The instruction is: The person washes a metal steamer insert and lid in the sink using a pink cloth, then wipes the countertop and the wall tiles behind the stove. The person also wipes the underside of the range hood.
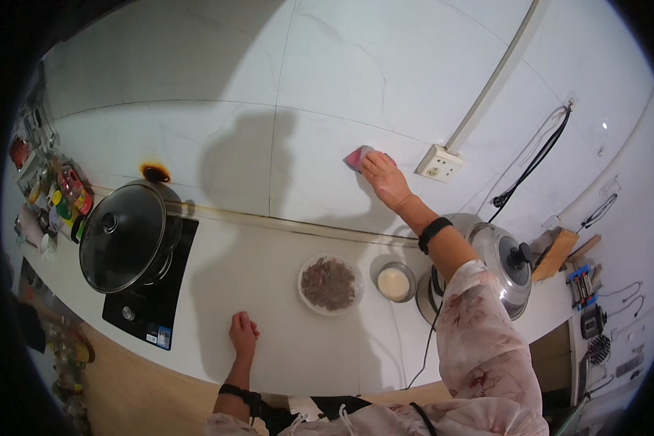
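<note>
My right hand (386, 179) presses a pink and grey cloth (354, 158) flat against the white marbled wall tiles (327, 133), to the left of a wall socket (440, 164). Over the white countertop (234, 261) is my left hand (243, 332), its fingers curled in and nothing visible in them. Between the two hands a white plate (301, 301) holds chopped brownish food (328, 284) that looks like meat. Beside the plate stands a small bowl (410, 268) with a pale cream-coloured content (393, 284).
At left, a lidded black wok (122, 240) sits on a black cooktop (141, 310), below a dark scorch mark (156, 172). Several bottles (76, 191) crowd the far left. A lidded steel pot (501, 261) stands under my right arm, near a trailing cord (426, 349) and wooden boards (556, 253).
</note>
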{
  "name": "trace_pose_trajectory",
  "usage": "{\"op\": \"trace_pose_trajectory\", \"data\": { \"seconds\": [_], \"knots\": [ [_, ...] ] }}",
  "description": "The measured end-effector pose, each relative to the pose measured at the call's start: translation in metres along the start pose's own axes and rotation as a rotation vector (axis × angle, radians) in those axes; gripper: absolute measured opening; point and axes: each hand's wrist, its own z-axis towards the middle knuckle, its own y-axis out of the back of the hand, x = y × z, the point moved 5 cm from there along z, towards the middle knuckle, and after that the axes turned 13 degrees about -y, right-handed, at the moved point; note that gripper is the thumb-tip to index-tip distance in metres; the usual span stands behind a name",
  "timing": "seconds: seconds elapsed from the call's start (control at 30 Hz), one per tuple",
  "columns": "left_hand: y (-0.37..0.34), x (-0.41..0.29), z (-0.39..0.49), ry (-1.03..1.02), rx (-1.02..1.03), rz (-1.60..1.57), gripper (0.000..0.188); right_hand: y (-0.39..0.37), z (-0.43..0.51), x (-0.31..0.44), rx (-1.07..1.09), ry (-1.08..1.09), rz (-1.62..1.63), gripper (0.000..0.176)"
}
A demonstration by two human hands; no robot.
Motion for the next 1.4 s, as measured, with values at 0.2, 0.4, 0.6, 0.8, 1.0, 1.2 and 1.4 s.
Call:
{"op": "trace_pose_trajectory", "data": {
  "seconds": [0.2,0.4,0.6,0.8,1.0,1.2,1.4],
  "knots": [
    [-0.051,-0.124,0.015,-0.231,0.119,-0.218,0.021,0.104,0.037,-0.036,-0.345,-0.176,-0.041,0.069],
    [-0.135,-0.341,0.019,-1.100,0.236,0.224,0.030,0.052,0.011,0.010,-0.320,-0.170,0.038,0.063],
    [-0.237,-0.432,0.023,-1.514,0.362,0.306,0.033,0.088,0.025,-0.032,-0.589,-0.275,0.140,0.039],
    [-0.307,-0.425,0.079,-0.552,0.454,-0.288,0.048,0.081,0.010,-0.039,-0.342,-0.781,1.359,0.029],
    [-0.321,-0.420,0.064,-0.320,0.723,-0.592,0.053,0.092,-0.011,-0.045,-0.093,-0.851,2.060,0.041],
    [-0.307,-0.398,0.071,-0.321,0.725,-0.489,0.042,0.128,-0.023,-0.041,-0.106,-1.014,1.723,0.038],
    [-0.261,-0.365,0.061,-0.615,0.573,-0.324,0.033,0.147,-0.003,-0.017,0.050,-0.993,1.291,0.028]
  ]
}}
